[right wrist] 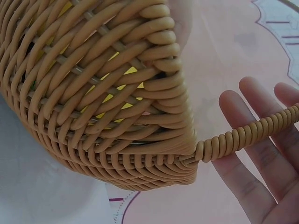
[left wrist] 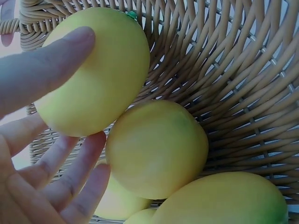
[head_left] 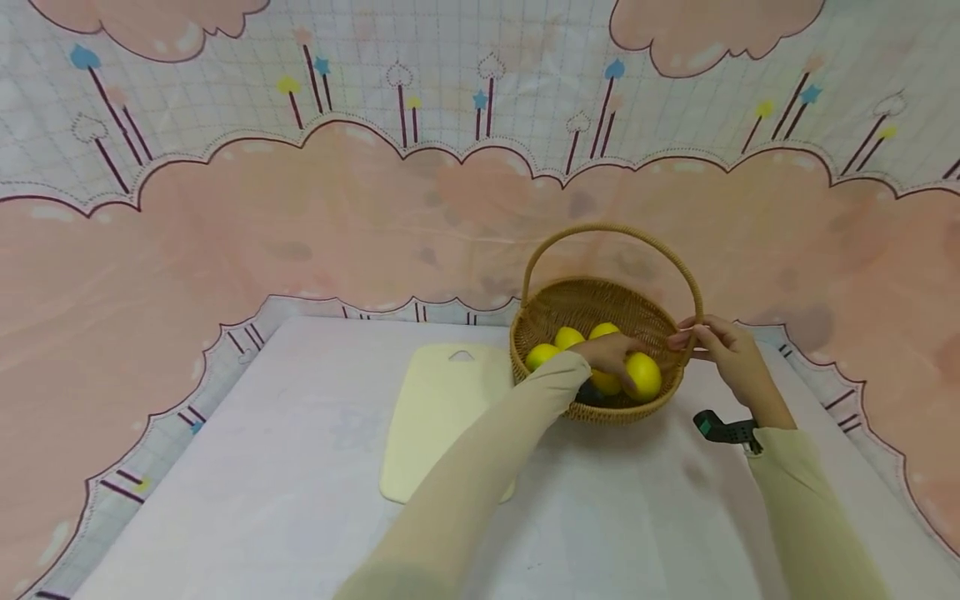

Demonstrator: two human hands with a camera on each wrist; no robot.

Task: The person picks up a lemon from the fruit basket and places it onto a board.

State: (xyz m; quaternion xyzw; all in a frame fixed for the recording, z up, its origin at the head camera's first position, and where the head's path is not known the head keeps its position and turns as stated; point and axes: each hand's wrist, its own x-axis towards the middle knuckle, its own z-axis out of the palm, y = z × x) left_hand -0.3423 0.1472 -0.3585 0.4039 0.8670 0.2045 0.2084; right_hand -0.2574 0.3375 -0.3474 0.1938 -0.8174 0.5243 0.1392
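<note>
A brown wicker basket [head_left: 577,300] with a tall arched handle [head_left: 600,227] stands on the table, holding several yellow fruits. My left hand [head_left: 609,354] reaches inside and grips a rounded yellow fruit [head_left: 645,377] at the right side. In the left wrist view the thumb lies across this smooth fruit [left wrist: 107,70] and the fingertips touch its underside; a small green spot marks its end. Another yellow fruit [left wrist: 156,149] sits close against it. My right hand [head_left: 731,358] holds the handle's right base, its fingers spread behind the wrapped handle [right wrist: 261,130] in the right wrist view.
A cream cutting board [head_left: 435,408] lies left of the basket on the white tabletop [head_left: 285,467], partly covered by the left sleeve. A printed pink cloth [head_left: 337,225] hangs behind the table. A black device [head_left: 723,429] is strapped to the right wrist.
</note>
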